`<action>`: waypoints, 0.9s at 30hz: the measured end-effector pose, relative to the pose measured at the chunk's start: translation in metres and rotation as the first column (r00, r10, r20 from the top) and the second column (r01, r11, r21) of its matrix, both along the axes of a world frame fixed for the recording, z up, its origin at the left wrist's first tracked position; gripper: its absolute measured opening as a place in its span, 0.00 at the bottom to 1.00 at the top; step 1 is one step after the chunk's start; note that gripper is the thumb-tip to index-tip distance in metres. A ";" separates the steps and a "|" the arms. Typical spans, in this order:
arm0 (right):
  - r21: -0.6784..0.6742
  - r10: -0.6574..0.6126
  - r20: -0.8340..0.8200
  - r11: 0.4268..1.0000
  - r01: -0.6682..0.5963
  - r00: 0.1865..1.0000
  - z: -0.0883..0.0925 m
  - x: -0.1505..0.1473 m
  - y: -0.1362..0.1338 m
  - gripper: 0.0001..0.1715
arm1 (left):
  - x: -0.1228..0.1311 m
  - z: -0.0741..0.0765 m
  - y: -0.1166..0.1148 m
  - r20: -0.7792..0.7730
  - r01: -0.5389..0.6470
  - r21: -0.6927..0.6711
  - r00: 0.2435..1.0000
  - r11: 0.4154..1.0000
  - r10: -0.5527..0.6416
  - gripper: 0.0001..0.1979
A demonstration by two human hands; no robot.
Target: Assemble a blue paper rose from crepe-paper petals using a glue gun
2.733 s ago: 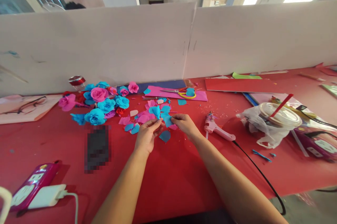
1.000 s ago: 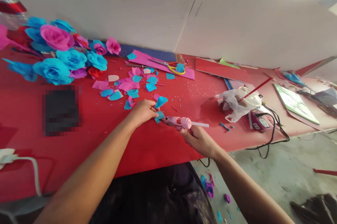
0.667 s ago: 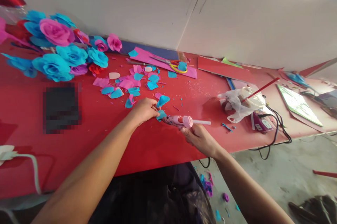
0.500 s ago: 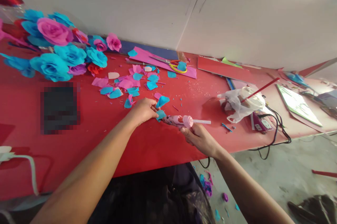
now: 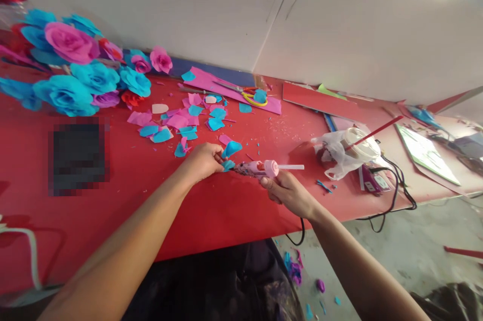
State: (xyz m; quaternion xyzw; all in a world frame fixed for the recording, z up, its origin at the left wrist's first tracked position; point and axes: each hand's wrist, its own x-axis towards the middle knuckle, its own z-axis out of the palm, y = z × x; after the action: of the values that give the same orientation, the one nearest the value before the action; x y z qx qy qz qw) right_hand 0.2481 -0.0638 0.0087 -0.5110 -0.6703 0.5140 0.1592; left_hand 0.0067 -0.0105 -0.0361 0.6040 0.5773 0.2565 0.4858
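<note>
My left hand [image 5: 207, 161] pinches a blue paper petal [image 5: 228, 165] between thumb and fingers. A second blue petal [image 5: 231, 148] stands just above it, close to the fingertips; whether it is joined to the held one I cannot tell. My right hand [image 5: 289, 190] is wrapped round the grip of a pink glue gun [image 5: 260, 168]. A white glue stick [image 5: 292, 167] pokes out of its back end. The nozzle points left and lies at the edge of the held petal. Beyond my left hand, loose pink and blue petals [image 5: 177, 119] are scattered on the red table [image 5: 211, 215].
Paper flowers [image 5: 70, 92] crowd the back left, behind a blurred dark patch [image 5: 78, 157]. Yellow-handled scissors [image 5: 253, 100] rest on a pink paper strip [image 5: 204, 79]. A lidded cup [image 5: 360, 142] with a red straw stands in a plastic bag at right. A white cable [image 5: 32, 250] lies front left.
The petal in my left hand now shows more edge-on at the nozzle. Both hands stay in nearly the same place, and the view has shifted slightly.
</note>
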 end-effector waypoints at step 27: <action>-0.036 0.054 -0.001 0.998 -0.054 0.999 0.004 0.003 0.005 0.23 | 0.001 0.019 -0.007 -0.171 0.070 0.044 0.983 0.997 -0.062 0.08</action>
State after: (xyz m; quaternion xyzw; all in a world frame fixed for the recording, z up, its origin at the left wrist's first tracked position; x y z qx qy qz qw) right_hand 0.2511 -0.0589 0.0124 -0.4954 -0.6744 0.5302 0.1362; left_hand 0.0076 -0.0173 -0.0172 0.6545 0.5896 0.2024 0.4279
